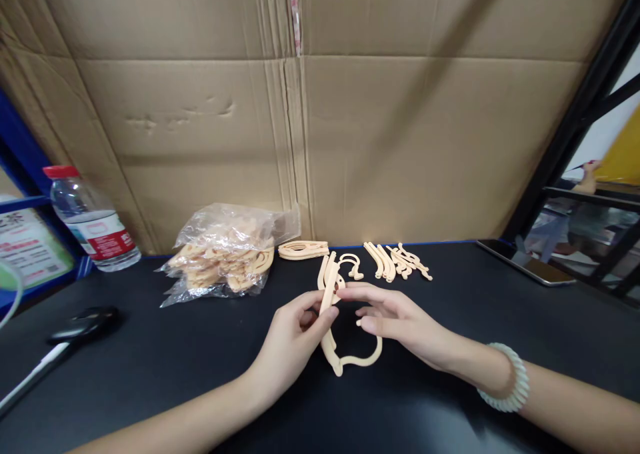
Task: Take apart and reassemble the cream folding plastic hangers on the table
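Between my hands is a cream plastic folding hanger, with narrow arms lying side by side and a curved hook at the near end. My left hand pinches the arms between thumb and fingers. My right hand has its index fingertip against the middle of the hanger, by a small dark hole. Its thumb lies over the hook, hiding part of the curve, and a pale tip shows beside the thumb. Just beyond are a loose hook piece, several curved arms and a pile of small wavy pieces.
Clear bags of cream parts lie at the back left beside a stack of flat pieces. A water bottle and a black object with a white handle are leftward. A phone lies right. Cardboard walls the back.
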`<action>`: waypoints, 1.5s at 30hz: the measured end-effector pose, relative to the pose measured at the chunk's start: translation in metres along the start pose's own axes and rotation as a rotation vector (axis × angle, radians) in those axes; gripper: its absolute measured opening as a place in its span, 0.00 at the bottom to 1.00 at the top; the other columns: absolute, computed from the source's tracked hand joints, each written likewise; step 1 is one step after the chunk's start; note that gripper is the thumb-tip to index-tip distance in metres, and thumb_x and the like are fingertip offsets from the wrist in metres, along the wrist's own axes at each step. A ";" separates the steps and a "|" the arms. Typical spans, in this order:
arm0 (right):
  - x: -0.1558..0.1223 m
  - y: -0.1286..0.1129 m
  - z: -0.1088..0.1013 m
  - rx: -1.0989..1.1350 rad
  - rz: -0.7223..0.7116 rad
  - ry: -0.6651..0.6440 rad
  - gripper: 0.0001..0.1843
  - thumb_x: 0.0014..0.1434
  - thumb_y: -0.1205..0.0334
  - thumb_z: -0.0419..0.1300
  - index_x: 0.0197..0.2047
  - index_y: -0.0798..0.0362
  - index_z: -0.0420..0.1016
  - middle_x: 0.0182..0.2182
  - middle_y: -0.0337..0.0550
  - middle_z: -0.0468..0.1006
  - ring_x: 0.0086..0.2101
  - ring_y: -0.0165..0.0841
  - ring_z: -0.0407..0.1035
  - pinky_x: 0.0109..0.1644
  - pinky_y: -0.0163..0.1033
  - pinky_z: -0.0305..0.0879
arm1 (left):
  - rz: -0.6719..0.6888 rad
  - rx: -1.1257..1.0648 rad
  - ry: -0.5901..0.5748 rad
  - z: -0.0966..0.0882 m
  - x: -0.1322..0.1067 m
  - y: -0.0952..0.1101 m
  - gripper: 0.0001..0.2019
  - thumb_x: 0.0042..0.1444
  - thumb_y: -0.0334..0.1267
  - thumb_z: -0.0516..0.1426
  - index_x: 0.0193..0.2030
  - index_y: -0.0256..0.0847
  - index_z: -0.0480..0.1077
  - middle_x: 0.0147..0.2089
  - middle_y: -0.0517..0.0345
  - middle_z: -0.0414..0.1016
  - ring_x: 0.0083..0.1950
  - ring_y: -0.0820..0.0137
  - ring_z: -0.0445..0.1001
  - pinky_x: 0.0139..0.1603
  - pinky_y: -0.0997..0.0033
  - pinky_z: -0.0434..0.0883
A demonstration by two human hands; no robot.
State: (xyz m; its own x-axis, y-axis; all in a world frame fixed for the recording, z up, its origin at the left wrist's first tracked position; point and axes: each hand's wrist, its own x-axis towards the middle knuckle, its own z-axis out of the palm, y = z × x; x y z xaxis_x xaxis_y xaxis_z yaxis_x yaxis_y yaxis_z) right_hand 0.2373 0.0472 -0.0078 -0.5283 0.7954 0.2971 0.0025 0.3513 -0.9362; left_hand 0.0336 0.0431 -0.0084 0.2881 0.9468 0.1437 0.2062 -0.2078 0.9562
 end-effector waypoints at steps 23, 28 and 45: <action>0.001 -0.008 0.004 0.138 0.474 -0.105 0.14 0.62 0.53 0.53 0.38 0.56 0.69 0.18 0.33 0.71 0.12 0.20 0.56 0.15 0.27 0.48 | 0.664 1.262 -0.138 -0.013 0.004 -0.004 0.14 0.60 0.26 0.47 0.45 0.39 0.71 0.30 0.54 0.73 0.28 0.67 0.73 0.25 0.74 0.63; -0.003 -0.007 0.013 -0.097 0.401 -0.041 0.15 0.64 0.52 0.51 0.33 0.54 0.68 0.15 0.31 0.67 0.11 0.21 0.54 0.14 0.28 0.47 | 0.715 1.444 -0.269 -0.012 0.001 0.005 0.15 0.56 0.22 0.45 0.40 0.37 0.70 0.29 0.52 0.73 0.22 0.66 0.70 0.19 0.72 0.56; 0.008 -0.005 -0.106 -1.078 -0.366 0.527 0.11 0.62 0.66 0.56 0.40 0.50 0.81 0.36 0.46 0.74 0.37 0.36 0.70 0.42 0.44 0.69 | -0.105 0.060 0.052 -0.013 0.012 -0.003 0.19 0.57 0.55 0.50 0.37 0.40 0.67 0.17 0.66 0.64 0.16 0.72 0.62 0.18 0.76 0.59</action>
State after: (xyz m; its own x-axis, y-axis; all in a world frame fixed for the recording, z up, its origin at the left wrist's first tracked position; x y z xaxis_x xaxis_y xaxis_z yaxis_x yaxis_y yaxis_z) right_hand 0.3233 0.1042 0.0188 -0.2425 0.5789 0.7785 0.7508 0.6202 -0.2274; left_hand 0.0241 0.0586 -0.0057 0.2139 0.9751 0.0584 0.2890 -0.1203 0.9497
